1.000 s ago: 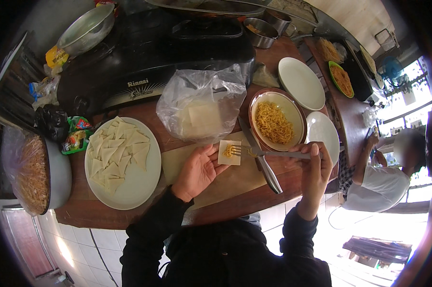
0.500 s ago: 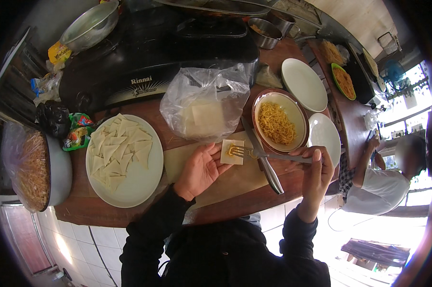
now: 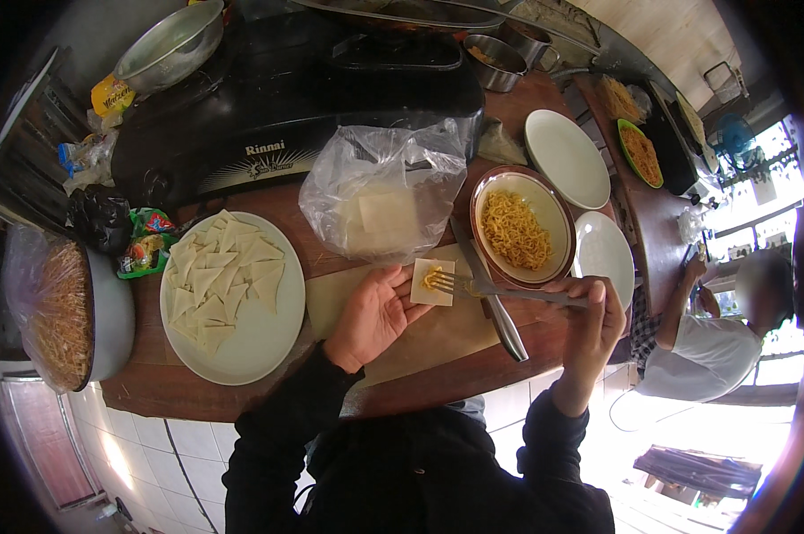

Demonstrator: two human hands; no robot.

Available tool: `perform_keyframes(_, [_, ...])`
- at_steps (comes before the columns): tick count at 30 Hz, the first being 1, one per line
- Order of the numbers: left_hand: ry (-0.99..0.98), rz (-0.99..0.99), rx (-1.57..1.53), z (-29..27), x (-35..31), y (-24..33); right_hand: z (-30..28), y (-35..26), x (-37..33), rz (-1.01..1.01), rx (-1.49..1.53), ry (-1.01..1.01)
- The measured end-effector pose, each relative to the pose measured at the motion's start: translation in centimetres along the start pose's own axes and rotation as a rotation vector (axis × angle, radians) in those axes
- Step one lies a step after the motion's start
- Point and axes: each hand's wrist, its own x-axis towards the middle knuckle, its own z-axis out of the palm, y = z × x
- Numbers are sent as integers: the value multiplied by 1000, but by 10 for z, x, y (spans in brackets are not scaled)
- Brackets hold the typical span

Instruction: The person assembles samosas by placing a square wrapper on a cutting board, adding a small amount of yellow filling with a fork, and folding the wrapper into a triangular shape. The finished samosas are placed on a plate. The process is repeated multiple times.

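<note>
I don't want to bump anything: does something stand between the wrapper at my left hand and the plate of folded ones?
Nothing visible: from the wrapper at your left hand to the white plate, only brown sheet and tabletop lie below. The plastic bag sits beyond that path; the fork reaches over the wrapper.

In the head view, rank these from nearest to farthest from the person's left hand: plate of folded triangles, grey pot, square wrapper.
From the left hand:
1. Square wrapper: at its fingertips, on the right.
2. Plate of folded triangles: to its left on the table.
3. Grey pot: farther left, past the plate.
</note>
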Motion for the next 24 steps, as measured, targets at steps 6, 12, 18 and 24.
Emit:
perform_keyframes(6, [4,4,8,-3,0,0,-6,6,0,11,9,13])
perform_keyframes(12, [3,-6,17,-2,0,-1,-1,7,4,26,123,21])
perform_keyframes(18, [3,-12,19,-3,-1,-1,-4,8,2,31,163,7])
perform_keyframes(24, [-67,-23,-39,-4,-1,1,-10,11,3,-22,69,99])
